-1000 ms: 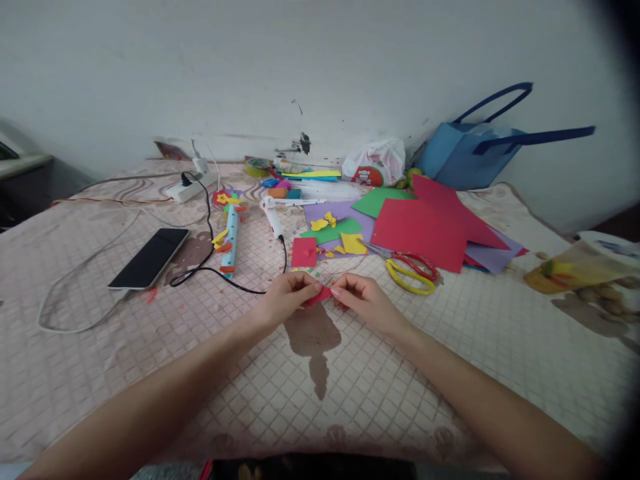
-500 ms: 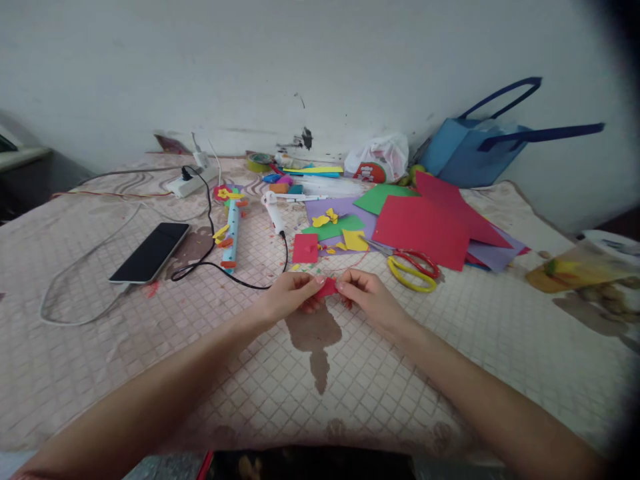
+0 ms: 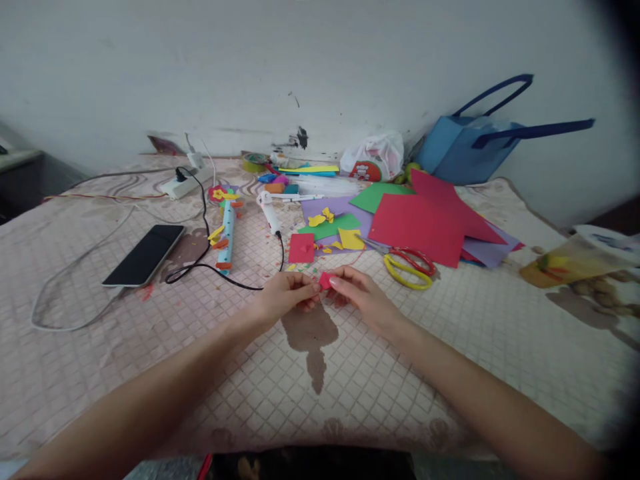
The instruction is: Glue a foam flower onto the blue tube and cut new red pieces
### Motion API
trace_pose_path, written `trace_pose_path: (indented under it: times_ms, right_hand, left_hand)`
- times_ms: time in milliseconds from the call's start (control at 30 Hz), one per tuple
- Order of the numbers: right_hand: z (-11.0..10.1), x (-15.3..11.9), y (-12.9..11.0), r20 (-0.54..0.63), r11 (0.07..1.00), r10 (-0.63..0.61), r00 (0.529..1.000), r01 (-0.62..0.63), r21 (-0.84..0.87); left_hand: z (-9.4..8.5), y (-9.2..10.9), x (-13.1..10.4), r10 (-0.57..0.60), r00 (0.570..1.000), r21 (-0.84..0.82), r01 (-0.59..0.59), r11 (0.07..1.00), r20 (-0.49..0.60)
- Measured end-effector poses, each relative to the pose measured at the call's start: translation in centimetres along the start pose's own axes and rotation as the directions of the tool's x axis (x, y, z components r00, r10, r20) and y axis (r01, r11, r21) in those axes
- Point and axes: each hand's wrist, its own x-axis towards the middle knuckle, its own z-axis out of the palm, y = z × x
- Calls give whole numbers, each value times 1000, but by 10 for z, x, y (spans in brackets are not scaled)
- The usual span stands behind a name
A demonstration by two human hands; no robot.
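Between my fingertips, over the middle of the table, is a small piece of red paper. My right hand pinches it between thumb and fingers. My left hand is closed at the paper's left edge, thumb against fingers. Just beyond my hands lie a red paper square and yellow paper scraps. Scissors with red and yellow handles rest to the right of my right hand. A light blue strip decorated with orange and yellow pieces lies farther left.
A white glue gun trails a black cord towards a power strip. At left lies a phone on a charging cable. Large red sheets, a blue bag and a plastic cup stand or lie to the right.
The red paper has turned between my fingers and shows as a smaller, more compact shape. My hands have come slightly closer together. The whole view has shifted a little.
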Motion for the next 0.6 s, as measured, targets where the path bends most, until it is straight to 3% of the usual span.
trace_pose_path:
  times_ms: [200,433,600]
  right_hand:
    - [1,1,5,-53,991,-102,993,97,-93]
    - [-2,1,5,15,971,-90,996,91,-222]
    - [4,-1,2,28,969,-109,994,113,-219]
  left_hand:
    - [2,-6,2,56,997,65,-60,996,62]
    - [0,-1,0,299,953,396,-294,870,51]
    - [2,2,-1,304,953,246,-296,923,8]
